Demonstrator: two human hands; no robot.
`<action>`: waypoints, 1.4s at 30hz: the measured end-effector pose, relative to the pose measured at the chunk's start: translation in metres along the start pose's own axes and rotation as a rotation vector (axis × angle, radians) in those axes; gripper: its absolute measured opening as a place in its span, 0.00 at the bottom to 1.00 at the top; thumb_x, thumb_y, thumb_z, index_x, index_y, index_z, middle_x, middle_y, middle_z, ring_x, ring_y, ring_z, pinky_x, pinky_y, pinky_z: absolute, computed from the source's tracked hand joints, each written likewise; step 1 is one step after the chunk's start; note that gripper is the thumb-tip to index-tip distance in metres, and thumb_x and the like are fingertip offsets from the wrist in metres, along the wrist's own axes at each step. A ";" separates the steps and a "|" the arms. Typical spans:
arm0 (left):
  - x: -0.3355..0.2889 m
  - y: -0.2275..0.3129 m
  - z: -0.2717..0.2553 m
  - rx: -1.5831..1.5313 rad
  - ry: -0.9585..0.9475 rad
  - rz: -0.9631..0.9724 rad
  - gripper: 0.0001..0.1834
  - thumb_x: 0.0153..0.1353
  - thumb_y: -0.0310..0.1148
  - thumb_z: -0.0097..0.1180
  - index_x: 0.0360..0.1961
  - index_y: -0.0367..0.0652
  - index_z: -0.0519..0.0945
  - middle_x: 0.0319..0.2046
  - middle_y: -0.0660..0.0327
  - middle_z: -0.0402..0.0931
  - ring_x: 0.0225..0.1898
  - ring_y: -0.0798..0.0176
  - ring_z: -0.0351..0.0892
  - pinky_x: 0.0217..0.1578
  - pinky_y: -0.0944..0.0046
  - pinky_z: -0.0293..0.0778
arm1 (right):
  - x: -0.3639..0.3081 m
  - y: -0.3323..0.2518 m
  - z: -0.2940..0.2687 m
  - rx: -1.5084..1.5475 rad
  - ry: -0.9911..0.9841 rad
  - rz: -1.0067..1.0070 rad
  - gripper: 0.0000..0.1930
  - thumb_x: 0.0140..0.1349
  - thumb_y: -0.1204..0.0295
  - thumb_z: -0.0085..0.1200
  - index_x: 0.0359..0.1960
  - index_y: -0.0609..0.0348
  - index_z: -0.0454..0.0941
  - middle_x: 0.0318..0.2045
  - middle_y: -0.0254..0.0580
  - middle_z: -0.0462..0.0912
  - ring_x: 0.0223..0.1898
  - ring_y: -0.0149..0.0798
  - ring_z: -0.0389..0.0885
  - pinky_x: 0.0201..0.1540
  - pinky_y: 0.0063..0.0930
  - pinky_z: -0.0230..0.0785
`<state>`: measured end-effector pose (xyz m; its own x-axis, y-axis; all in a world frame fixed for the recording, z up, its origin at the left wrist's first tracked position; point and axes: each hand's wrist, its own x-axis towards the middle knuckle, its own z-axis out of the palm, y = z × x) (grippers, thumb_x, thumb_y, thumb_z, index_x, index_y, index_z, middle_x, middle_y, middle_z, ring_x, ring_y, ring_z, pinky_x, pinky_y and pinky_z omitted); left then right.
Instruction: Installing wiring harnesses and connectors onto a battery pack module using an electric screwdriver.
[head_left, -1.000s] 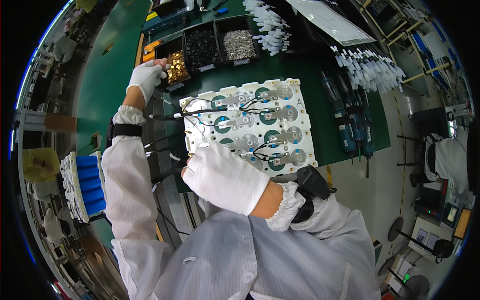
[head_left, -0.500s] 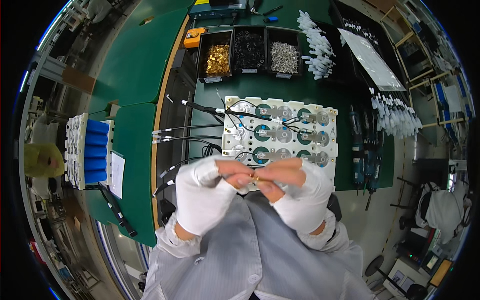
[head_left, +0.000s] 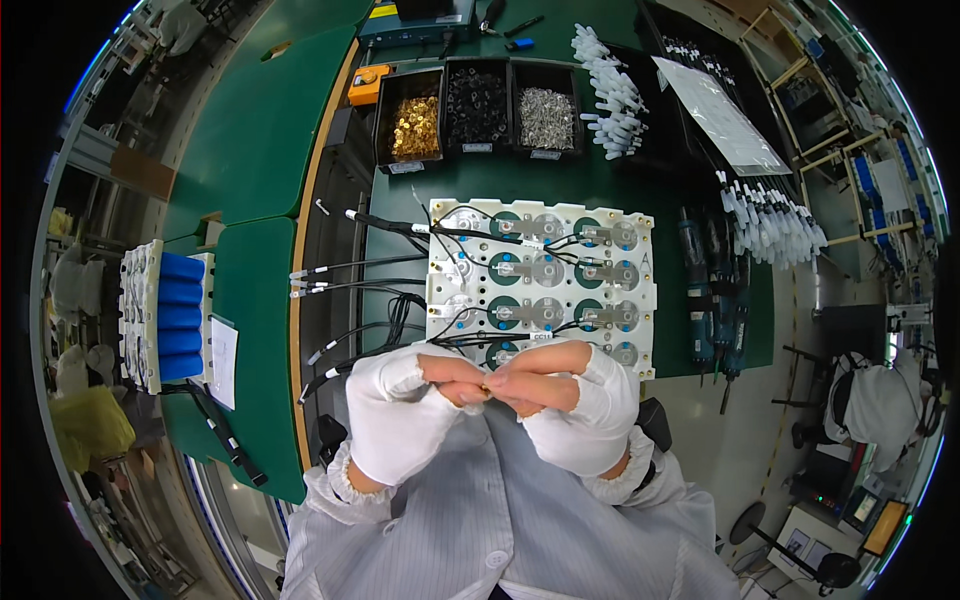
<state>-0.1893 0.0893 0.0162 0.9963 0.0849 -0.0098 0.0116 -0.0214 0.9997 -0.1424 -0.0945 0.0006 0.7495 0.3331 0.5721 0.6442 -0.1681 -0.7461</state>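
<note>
My left hand [head_left: 400,412] and my right hand [head_left: 578,408], in white gloves with bare fingertips, meet in front of my chest. Both are closed, fingertips pinched together around a small brass-coloured piece [head_left: 486,390]. Most of it is hidden by the fingers, so its exact kind cannot be made out. Just beyond the hands lies a white battery module [head_left: 437,310] with round cells, metal busbars and black wires. My hands cover part of its near edge. Black cables [head_left: 385,222] with light-coloured tips run out from its left side.
Behind the module stand black bins of gold-coloured nuts [head_left: 415,125], black parts [head_left: 477,105] and silver parts [head_left: 546,118]. Power screwdrivers [head_left: 712,300] lie at the right, near white-capped leads [head_left: 770,220]. A blue-celled module [head_left: 182,310] sits on the left bench.
My hands have moved slightly left and down, keeping their pinch on the small brass-coloured piece. The view has shifted a little, so the bench appears further left.
</note>
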 end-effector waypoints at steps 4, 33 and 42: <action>0.006 -0.003 -0.003 -0.200 -0.027 -0.192 0.02 0.63 0.20 0.64 0.34 0.33 0.87 0.29 0.57 0.85 0.25 0.70 0.83 0.24 0.72 0.78 | -0.001 0.005 0.003 -0.007 0.005 0.045 0.20 0.46 0.83 0.69 0.42 0.47 0.88 0.34 0.35 0.86 0.31 0.36 0.85 0.31 0.27 0.78; 0.083 -0.017 -0.039 -0.242 -0.373 -0.382 0.08 0.62 0.30 0.70 0.35 0.33 0.87 0.27 0.61 0.84 0.26 0.72 0.79 0.29 0.72 0.76 | 0.032 0.026 0.010 -0.052 -0.018 0.114 0.14 0.49 0.82 0.67 0.39 0.54 0.89 0.34 0.40 0.85 0.34 0.41 0.84 0.34 0.30 0.77; 0.079 -0.005 -0.022 0.037 -0.223 -0.262 0.08 0.64 0.30 0.67 0.34 0.34 0.87 0.31 0.59 0.85 0.29 0.71 0.81 0.31 0.72 0.76 | 0.025 0.025 0.005 -0.418 -0.010 -0.119 0.15 0.50 0.80 0.65 0.41 0.53 0.86 0.33 0.36 0.82 0.31 0.41 0.82 0.33 0.33 0.77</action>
<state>-0.1120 0.1178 0.0110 0.9529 -0.1279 -0.2750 0.2688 -0.0639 0.9611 -0.1083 -0.0861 -0.0057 0.6663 0.3811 0.6410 0.7336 -0.4890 -0.4718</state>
